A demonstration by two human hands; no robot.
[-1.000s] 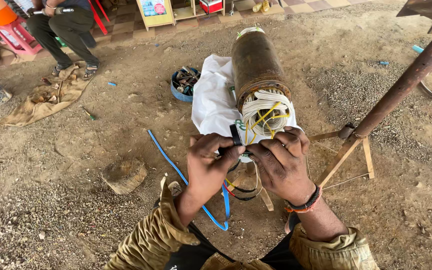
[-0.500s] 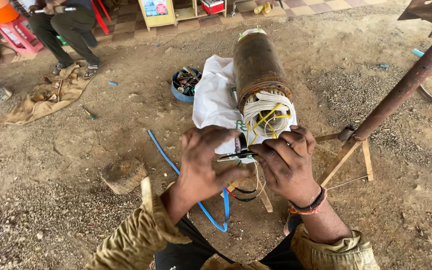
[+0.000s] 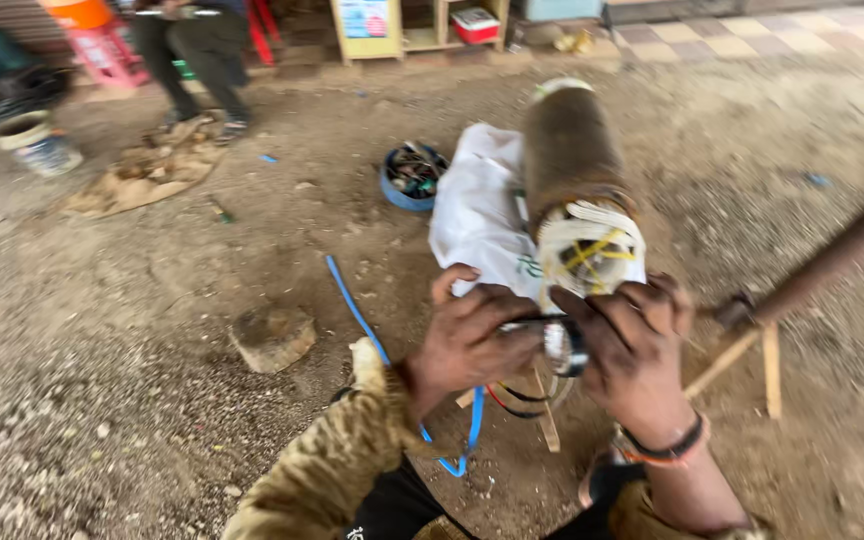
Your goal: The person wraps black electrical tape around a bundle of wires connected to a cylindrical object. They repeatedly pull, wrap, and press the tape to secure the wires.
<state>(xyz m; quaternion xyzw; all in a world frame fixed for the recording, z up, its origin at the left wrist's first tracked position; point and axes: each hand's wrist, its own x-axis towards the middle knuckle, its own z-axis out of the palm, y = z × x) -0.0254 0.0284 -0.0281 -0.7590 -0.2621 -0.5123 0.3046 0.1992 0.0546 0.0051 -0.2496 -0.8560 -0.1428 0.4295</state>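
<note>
A blue bowl [image 3: 410, 180] on the dirt beyond the work holds a tangle of dark bits, too blurred to name. A white bag [image 3: 477, 220] lies against the rusty motor cylinder [image 3: 570, 150], whose near end is packed with white and yellow windings [image 3: 590, 250]. Just below that end, the left hand [image 3: 472, 340] and right hand [image 3: 634, 345] are both closed around a bundle of wires [image 3: 552, 335]; the fingers hide most of it. A blue strap [image 3: 362, 320] trails under the left forearm. A person's legs [image 3: 197, 60] at the top edge are cut off
</note>
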